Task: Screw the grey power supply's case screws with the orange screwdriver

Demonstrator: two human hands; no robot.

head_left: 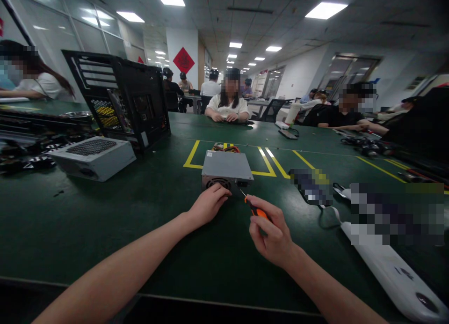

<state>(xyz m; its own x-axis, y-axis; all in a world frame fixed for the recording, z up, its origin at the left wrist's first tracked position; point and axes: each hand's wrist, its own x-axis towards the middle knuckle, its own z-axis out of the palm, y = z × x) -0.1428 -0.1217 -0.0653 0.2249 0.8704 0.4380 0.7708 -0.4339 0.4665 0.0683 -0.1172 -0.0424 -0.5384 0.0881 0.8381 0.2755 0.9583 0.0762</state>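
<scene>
A grey computer power supply unit [227,165] lies on the green table in front of me, its fan grille and socket side facing me. Bundled coloured cables [224,148] come out behind it. My left hand [209,204] touches the near face at the fan grille, its fingers bent and closed against the unit; part of the fingertips is hidden. In my right hand [271,230] is a screwdriver [258,212] with an orange and black handle. The thin shaft points up and left, its tip just short of the lower right of the unit's near face.
Another power supply [94,158] and a black computer case [122,99] stand at left, beside dark metal parts [31,127]. A phone [310,186] and a long white device [393,272] lie right. Yellow tape [194,155] marks the table [168,268]. A person [228,101] sits opposite.
</scene>
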